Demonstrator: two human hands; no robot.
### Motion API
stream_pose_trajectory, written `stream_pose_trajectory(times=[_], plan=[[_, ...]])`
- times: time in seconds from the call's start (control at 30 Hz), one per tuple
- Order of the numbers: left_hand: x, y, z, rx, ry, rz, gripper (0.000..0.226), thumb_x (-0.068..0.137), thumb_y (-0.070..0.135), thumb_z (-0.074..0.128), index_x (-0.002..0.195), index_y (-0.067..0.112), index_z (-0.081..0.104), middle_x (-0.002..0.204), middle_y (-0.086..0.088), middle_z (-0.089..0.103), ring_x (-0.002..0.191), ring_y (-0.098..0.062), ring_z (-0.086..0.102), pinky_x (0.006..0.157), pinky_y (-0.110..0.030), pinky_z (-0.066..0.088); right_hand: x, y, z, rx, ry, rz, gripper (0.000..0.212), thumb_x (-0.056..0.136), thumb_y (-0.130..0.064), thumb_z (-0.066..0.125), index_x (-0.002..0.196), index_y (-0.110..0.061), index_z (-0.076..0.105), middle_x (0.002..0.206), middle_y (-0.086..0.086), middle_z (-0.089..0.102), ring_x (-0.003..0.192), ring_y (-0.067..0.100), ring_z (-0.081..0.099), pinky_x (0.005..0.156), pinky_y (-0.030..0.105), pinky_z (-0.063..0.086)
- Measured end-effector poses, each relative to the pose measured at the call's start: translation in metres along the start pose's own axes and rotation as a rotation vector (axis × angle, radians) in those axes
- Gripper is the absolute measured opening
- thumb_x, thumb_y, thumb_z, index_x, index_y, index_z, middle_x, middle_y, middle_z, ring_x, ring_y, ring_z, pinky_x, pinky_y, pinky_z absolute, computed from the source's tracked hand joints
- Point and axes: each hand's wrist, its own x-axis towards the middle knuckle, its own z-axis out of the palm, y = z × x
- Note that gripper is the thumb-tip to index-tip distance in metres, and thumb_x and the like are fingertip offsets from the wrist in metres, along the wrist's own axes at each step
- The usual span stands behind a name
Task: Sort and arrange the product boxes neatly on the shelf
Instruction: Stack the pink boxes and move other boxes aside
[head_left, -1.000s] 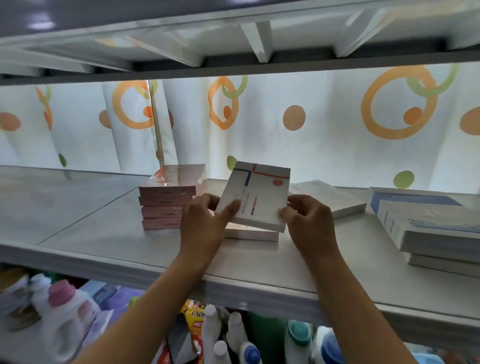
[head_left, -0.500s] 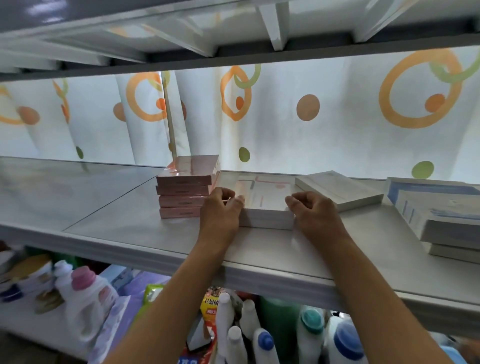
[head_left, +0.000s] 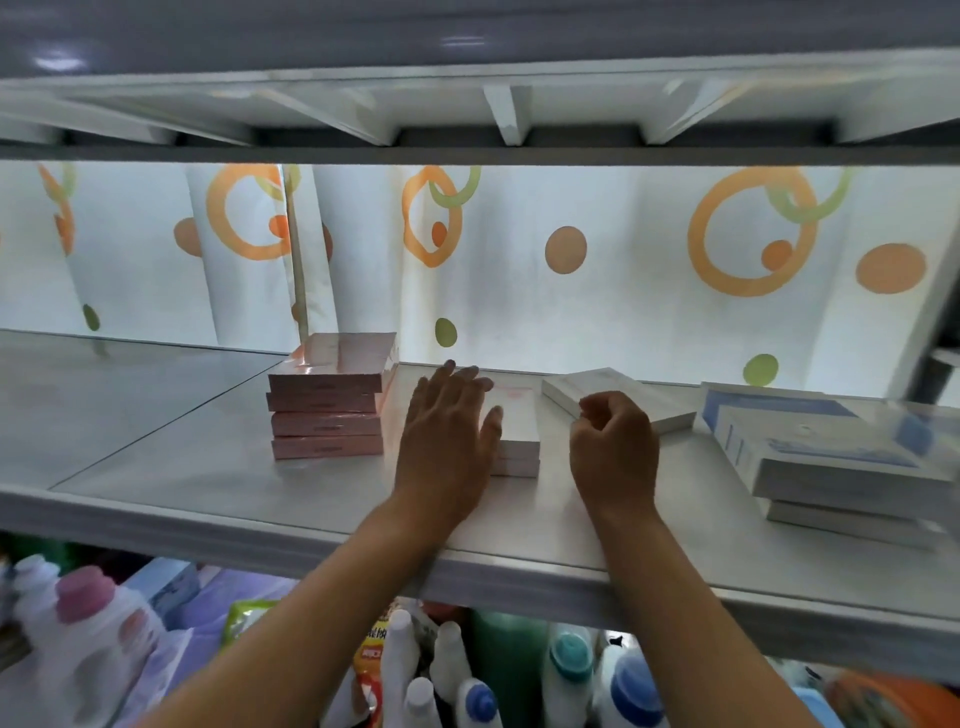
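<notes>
A stack of several pink boxes (head_left: 328, 400) stands on the grey shelf (head_left: 208, 467). Right of it lies a low stack of two white boxes (head_left: 517, 436). My left hand (head_left: 449, 436) lies flat on top of that white stack, fingers straight, covering its left part. My right hand (head_left: 613, 447) hovers just right of the stack with fingers curled and nothing in it. Behind my right hand lies a single white box (head_left: 613, 387), angled. At the right stand blue-and-white boxes (head_left: 831, 457) in a loose pile.
The shelf above (head_left: 467, 119) hangs low over the boxes. A patterned curtain (head_left: 571, 260) closes the back. Bottles (head_left: 83, 623) and packets fill the level below the shelf edge. The shelf's left half holds nothing.
The white box with the red and blue lines went from tilted in both hands down flat onto the white stack. My left hand now lies flat on it; my right hand has let go.
</notes>
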Motion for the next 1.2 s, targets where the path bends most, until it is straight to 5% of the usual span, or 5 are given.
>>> stream_pose_trajectory(times=[0.2, 0.43, 0.83, 1.0, 1.2], plan=[[0.031, 0.017, 0.024, 0.064, -0.008, 0.145, 0.027, 0.096, 0.016, 0.049, 0.118, 0.009, 0.064, 0.127, -0.006, 0.063, 0.132, -0.026, 0.047, 0.116, -0.043, 0.028, 0.014, 0.005, 0.004, -0.244, 0.048, -0.086, 0.031, 0.086, -0.012, 0.064, 0.116, -0.009, 0.062, 0.120, 0.012, 0.064, 0.112, 0.027, 0.059, 0.098, 0.035, 0.049], [0.026, 0.020, 0.042, 0.065, 0.044, 0.207, 0.023, 0.077, 0.012, 0.050, 0.089, 0.008, 0.070, 0.098, -0.009, 0.071, 0.105, -0.028, 0.064, 0.099, -0.041, 0.049, 0.065, 0.044, -0.024, -0.728, -0.412, -0.014, 0.088, 0.084, -0.066, 0.053, 0.153, -0.020, 0.024, 0.162, 0.010, 0.014, 0.150, 0.027, 0.009, 0.120, 0.040, 0.014], [0.026, 0.024, 0.040, 0.033, 0.069, 0.164, 0.025, 0.081, 0.022, 0.034, 0.077, 0.014, 0.058, 0.079, -0.002, 0.061, 0.082, -0.024, 0.056, 0.082, -0.035, 0.045, 0.059, 0.043, -0.016, -0.888, -0.311, -0.245, 0.056, 0.101, -0.053, 0.026, 0.124, -0.009, 0.052, 0.122, 0.018, 0.059, 0.118, 0.035, 0.051, 0.093, 0.041, 0.043], [0.022, 0.029, 0.036, 0.014, 0.075, 0.175, 0.024, 0.080, 0.018, 0.037, 0.081, 0.013, 0.061, 0.084, -0.003, 0.066, 0.084, -0.024, 0.060, 0.079, -0.034, 0.049, 0.046, 0.029, -0.021, -0.484, -0.003, -0.311, 0.046, 0.102, -0.047, 0.032, 0.105, -0.009, 0.057, 0.087, 0.007, 0.066, 0.079, 0.028, 0.067, 0.069, 0.033, 0.052], [0.018, 0.028, 0.041, 0.047, -0.021, 0.251, 0.026, 0.082, 0.011, 0.050, 0.103, 0.013, 0.067, 0.109, -0.004, 0.069, 0.103, -0.024, 0.063, 0.089, -0.037, 0.050, 0.054, 0.020, -0.047, 0.663, -0.065, 0.271, 0.030, 0.104, -0.032, 0.041, 0.103, -0.011, 0.061, 0.098, 0.015, 0.067, 0.084, 0.022, 0.070, 0.076, 0.035, 0.060]])
